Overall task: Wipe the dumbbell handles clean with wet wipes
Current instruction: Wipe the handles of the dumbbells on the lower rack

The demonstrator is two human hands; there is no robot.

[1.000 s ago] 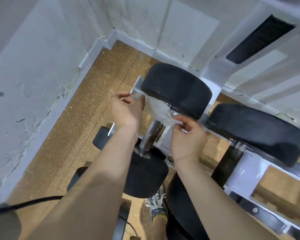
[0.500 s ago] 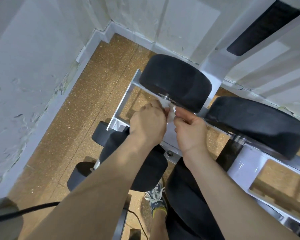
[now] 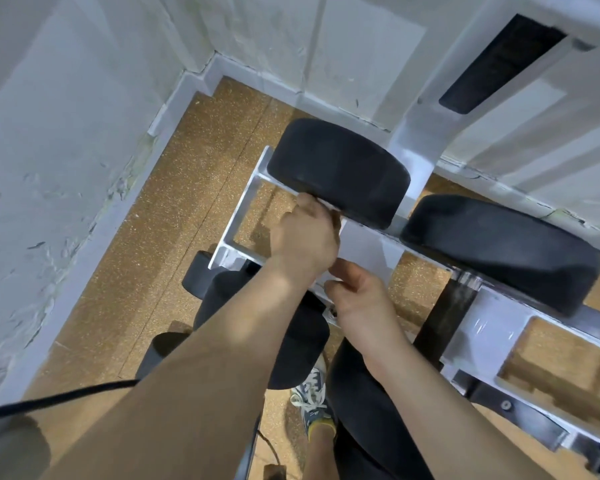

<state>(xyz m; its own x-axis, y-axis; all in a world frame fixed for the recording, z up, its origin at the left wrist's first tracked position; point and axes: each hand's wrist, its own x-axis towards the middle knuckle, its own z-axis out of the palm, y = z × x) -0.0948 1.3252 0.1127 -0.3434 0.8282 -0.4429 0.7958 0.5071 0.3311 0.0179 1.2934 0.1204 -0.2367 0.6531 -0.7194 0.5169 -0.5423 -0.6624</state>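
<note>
View down my own forearms at a dumbbell rack in a room corner. My left hand (image 3: 303, 244) is curled downward, knuckles up, closed round the handle of a black rubber round-headed dumbbell (image 3: 340, 171). The handle itself is hidden under my fingers, with one head just beyond the hand and the other beneath my forearm. My right hand (image 3: 357, 296) sits just beside the left wrist, fingers curled and thumb tucked in. I cannot tell whether it holds the white wet wipe, since only a pale sliver shows against the white painted metal rack (image 3: 239, 209). To the right of both hands lies a second, larger black dumbbell (image 3: 499, 251), its dark bar (image 3: 440, 317) touched by neither hand. I judge the first handle is mid-wipe, with the second and the dumbbells lower down left to do.
</note>
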